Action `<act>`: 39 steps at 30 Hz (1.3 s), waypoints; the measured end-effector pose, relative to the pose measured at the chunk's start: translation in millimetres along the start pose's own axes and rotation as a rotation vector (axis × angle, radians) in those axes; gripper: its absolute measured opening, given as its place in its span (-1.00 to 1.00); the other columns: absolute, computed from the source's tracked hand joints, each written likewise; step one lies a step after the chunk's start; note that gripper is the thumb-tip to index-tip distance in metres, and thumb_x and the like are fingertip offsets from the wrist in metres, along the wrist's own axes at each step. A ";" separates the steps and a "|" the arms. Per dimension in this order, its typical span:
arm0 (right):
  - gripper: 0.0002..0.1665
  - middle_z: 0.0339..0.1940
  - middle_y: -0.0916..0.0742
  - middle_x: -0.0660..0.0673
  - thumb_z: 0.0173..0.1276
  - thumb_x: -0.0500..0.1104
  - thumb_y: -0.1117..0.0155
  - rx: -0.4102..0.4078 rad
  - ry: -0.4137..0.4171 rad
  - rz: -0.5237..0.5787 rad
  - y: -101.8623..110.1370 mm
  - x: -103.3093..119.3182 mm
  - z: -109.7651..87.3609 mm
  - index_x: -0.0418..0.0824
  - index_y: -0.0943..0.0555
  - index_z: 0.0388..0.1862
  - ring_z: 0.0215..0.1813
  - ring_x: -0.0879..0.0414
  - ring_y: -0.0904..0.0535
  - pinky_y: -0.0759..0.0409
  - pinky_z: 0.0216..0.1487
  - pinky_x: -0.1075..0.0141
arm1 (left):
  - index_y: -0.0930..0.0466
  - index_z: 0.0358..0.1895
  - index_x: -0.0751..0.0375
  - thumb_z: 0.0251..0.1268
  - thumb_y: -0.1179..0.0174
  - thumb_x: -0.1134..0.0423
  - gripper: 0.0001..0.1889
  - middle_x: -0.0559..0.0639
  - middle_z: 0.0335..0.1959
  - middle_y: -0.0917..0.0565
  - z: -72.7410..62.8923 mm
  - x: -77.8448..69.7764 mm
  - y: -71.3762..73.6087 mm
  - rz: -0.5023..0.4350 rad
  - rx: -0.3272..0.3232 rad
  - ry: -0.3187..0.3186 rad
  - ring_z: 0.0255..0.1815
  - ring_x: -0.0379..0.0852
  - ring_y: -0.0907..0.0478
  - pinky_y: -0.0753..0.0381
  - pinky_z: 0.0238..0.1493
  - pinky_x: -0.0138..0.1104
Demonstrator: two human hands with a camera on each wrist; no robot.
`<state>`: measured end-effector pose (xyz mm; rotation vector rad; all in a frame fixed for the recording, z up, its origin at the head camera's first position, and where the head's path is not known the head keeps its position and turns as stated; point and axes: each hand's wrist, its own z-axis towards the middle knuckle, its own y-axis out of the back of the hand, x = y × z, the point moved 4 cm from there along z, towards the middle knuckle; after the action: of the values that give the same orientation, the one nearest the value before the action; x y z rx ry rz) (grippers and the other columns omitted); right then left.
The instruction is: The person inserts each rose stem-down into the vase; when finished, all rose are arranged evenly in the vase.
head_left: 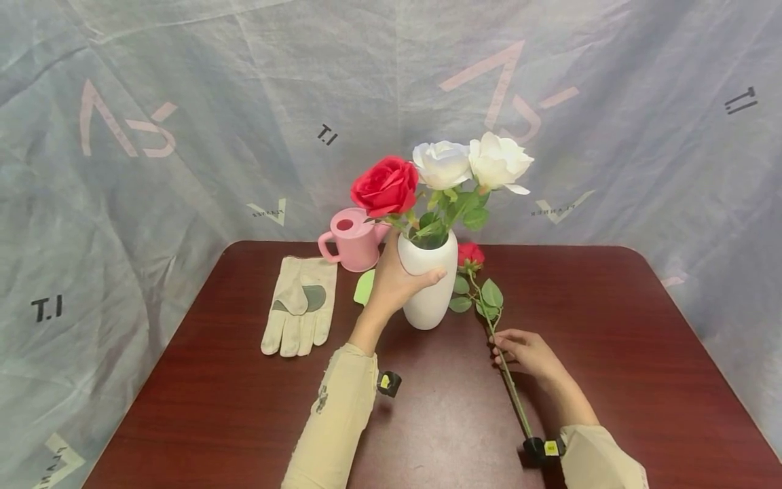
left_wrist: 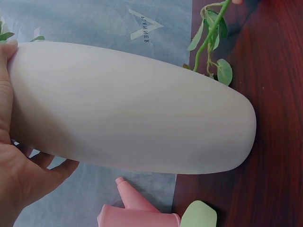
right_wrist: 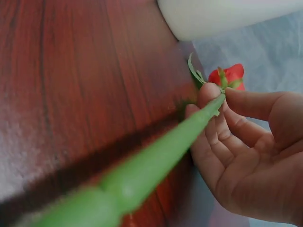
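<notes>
My left hand (head_left: 400, 275) grips the white vase (head_left: 429, 299) from its left side, thumb across the front. In the vase stand a red rose (head_left: 386, 186) and two white roses, one white rose (head_left: 441, 164) beside the other white rose (head_left: 497, 161), with green leaves at the mouth. Right of the vase, my right hand (head_left: 527, 352) pinches the green stem (head_left: 510, 387) of another red rose (head_left: 470, 254) between thumb and fingertips. That rose's bloom points away from me, toward the back. In the right wrist view the stem (right_wrist: 156, 165) runs close past the camera.
A pink watering can (head_left: 356, 244) stands at the back, left of the vase. Before it lies a light green piece (head_left: 364, 286), partly hidden by my left hand. A pale work glove (head_left: 301, 305) lies flat on the dark red wooden table (head_left: 611, 326). Grey cloth (head_left: 244, 102) hangs behind.
</notes>
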<state>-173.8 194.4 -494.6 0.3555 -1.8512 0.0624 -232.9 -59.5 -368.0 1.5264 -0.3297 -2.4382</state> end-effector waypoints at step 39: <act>-0.59 -0.30 -0.57 -0.08 0.49 -0.22 0.07 0.028 0.212 0.307 -1.8 -5.7 -11.2 -0.57 -0.32 0.08 -0.28 0.14 -0.54 -0.58 -0.23 0.27 | -0.12 0.33 0.00 -0.23 -0.49 0.08 -0.04 -0.16 0.13 -0.40 0.4 0.6 -0.6 0.000 0.000 -0.007 0.06 -0.26 -0.41 -0.48 -0.02 -0.28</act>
<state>-161.5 196.4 -496.8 0.0772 -1.6813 0.3241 -233.6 -59.2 -368.6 1.5185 -0.3303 -2.4438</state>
